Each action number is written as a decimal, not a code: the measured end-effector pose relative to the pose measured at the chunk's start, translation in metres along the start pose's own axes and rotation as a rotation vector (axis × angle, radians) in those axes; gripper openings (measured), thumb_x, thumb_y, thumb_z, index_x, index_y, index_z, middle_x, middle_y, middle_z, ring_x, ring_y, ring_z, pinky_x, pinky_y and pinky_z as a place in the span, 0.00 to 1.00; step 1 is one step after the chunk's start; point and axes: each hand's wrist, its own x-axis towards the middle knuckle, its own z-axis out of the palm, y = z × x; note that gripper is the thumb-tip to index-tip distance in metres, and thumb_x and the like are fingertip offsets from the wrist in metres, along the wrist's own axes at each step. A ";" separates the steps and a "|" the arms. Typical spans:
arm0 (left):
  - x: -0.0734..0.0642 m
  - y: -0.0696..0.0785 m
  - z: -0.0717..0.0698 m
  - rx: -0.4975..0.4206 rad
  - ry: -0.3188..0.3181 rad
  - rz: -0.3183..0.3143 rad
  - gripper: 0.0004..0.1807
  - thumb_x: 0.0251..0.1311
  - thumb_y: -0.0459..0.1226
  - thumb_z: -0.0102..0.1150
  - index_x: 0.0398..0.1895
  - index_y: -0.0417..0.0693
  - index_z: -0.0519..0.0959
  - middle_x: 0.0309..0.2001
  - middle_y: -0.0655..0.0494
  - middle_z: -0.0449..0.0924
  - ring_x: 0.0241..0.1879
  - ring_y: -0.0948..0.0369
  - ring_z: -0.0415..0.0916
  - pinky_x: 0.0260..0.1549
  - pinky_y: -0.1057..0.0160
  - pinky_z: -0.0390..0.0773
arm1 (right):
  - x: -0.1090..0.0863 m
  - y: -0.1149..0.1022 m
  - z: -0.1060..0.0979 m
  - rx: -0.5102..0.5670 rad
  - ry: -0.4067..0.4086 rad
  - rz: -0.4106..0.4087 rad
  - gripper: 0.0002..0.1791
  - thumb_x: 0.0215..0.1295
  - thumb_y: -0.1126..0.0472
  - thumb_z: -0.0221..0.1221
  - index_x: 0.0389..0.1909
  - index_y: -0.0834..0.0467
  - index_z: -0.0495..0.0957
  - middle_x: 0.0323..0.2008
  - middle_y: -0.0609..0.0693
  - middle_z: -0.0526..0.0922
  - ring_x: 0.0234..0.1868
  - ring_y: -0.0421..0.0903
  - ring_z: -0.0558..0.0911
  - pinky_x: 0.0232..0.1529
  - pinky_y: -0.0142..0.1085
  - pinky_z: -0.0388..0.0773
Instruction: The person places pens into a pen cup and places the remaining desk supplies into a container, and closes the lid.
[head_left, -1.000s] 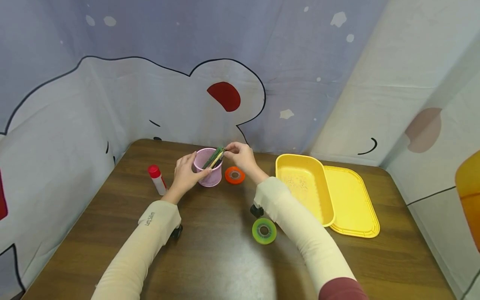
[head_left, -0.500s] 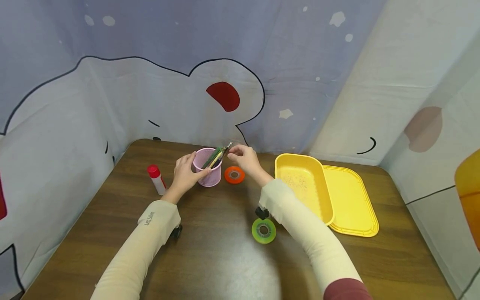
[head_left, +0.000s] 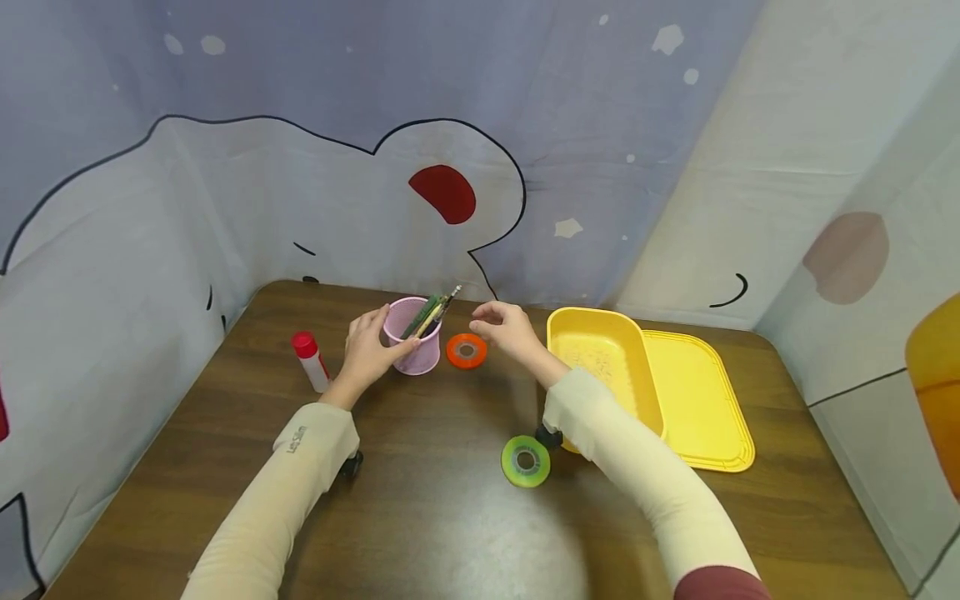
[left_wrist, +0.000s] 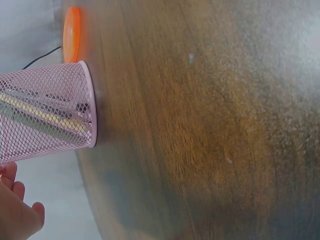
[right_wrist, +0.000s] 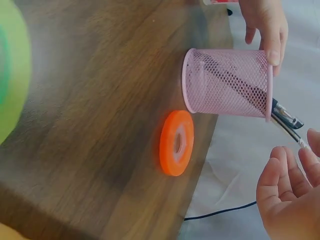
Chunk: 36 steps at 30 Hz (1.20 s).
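Observation:
A pink mesh pen cup (head_left: 417,360) stands upright at the back of the table. My left hand (head_left: 367,348) grips its rim from the left, thumb at the front and fingers behind. Several pens (head_left: 432,317) lean to the right inside it, their ends above the rim. Through the mesh in the left wrist view, a yellow pen (left_wrist: 47,115) and dark ones show. To the right of the cup, my right hand (head_left: 516,335) hovers with loosely bent fingers and holds nothing. Its fingertips are close to the pen ends (right_wrist: 295,131) in the right wrist view.
An orange tape roll (head_left: 452,352) lies right of the cup, and a green tape roll (head_left: 508,467) lies nearer. A red-capped glue stick (head_left: 311,362) stands at left. The yellow box (head_left: 651,375) and its yellow lid (head_left: 705,400) are at right.
My right hand has let go of a pen at the cup and moved away to the right. The left hand keeps its grip on the cup.

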 end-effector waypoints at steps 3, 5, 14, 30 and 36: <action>0.000 -0.001 0.000 0.004 0.000 0.002 0.48 0.44 0.56 0.60 0.66 0.44 0.54 0.61 0.43 0.59 0.62 0.47 0.49 0.57 0.44 0.54 | -0.003 0.006 -0.003 -0.012 0.007 -0.001 0.13 0.57 0.62 0.57 0.41 0.65 0.75 0.35 0.60 0.81 0.32 0.57 0.78 0.30 0.39 0.77; 0.000 -0.001 0.001 0.009 0.001 0.006 0.48 0.44 0.56 0.60 0.66 0.44 0.55 0.61 0.43 0.59 0.62 0.47 0.50 0.57 0.44 0.54 | -0.004 0.008 -0.006 -0.007 0.011 -0.002 0.13 0.57 0.62 0.57 0.41 0.65 0.75 0.35 0.61 0.81 0.31 0.56 0.78 0.28 0.38 0.76; 0.000 0.001 -0.001 0.013 -0.020 0.004 0.48 0.45 0.56 0.60 0.66 0.44 0.54 0.61 0.42 0.58 0.62 0.46 0.49 0.57 0.44 0.54 | -0.022 0.013 -0.027 0.027 -0.034 0.011 0.15 0.57 0.63 0.56 0.44 0.65 0.73 0.39 0.62 0.79 0.31 0.48 0.78 0.31 0.42 0.77; -0.001 -0.004 -0.004 0.025 -0.017 0.014 0.49 0.46 0.56 0.59 0.66 0.41 0.51 0.63 0.41 0.56 0.63 0.45 0.47 0.58 0.43 0.51 | -0.056 0.034 -0.096 0.076 -0.054 0.117 0.22 0.56 0.63 0.56 0.51 0.69 0.67 0.50 0.66 0.72 0.40 0.45 0.77 0.33 0.38 0.78; -0.001 -0.007 -0.002 0.027 0.031 0.040 0.48 0.45 0.55 0.60 0.65 0.40 0.54 0.62 0.40 0.58 0.62 0.45 0.49 0.58 0.43 0.51 | -0.069 0.048 -0.116 0.010 -0.030 0.112 0.23 0.57 0.60 0.56 0.52 0.67 0.68 0.51 0.64 0.72 0.41 0.41 0.77 0.38 0.39 0.76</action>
